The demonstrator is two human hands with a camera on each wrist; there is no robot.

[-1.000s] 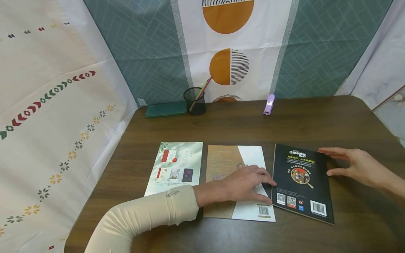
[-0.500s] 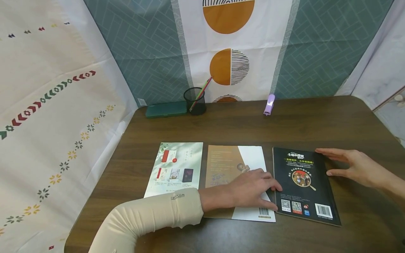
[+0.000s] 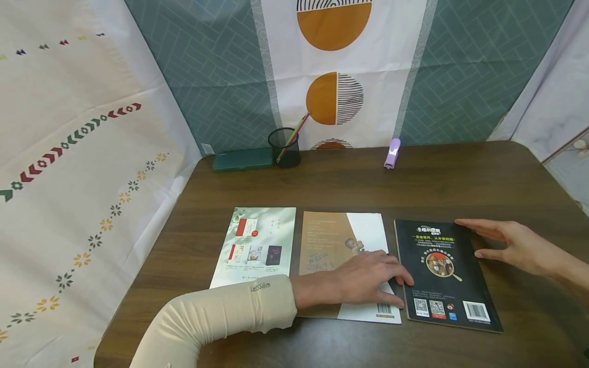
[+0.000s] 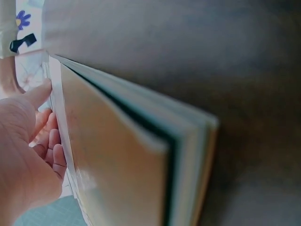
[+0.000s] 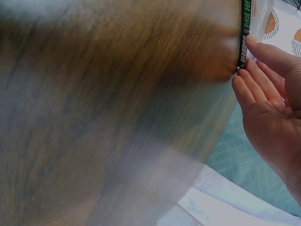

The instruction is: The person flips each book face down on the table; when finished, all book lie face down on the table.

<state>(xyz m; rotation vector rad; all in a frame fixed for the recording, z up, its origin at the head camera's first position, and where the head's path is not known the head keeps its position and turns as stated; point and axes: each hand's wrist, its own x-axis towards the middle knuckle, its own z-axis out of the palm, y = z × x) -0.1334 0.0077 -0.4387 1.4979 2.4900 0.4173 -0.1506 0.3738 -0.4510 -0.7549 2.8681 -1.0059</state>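
Three books lie side by side on the wooden table. My left hand (image 3: 363,278) rests over the middle brown-and-white book (image 3: 324,232). Its fingertips reach the left edge of the black book (image 3: 425,283), with the thumb lower down beside that edge. My right hand (image 3: 515,245) touches the black book from the other side, fingers at the upper right corner and thumb on the right edge. In the right wrist view, the fingers (image 5: 256,84) lie extended along the book's end. A pale green book (image 3: 262,235) at the left is partly covered by my left sleeve (image 3: 230,309).
Toward the back of the table (image 3: 340,189) lie a dark green case (image 3: 242,159) and a black mesh pen cup (image 3: 288,153) with pencils in it. A purple stapler-like object (image 3: 392,153) lies farther right. Patterned cloth (image 3: 216,76) hangs behind the table.
The black book has slid a little toward me, its lower end shifting right. My left hand has followed slightly rightward and nearer, while the right hand stays by the book's upper right corner.
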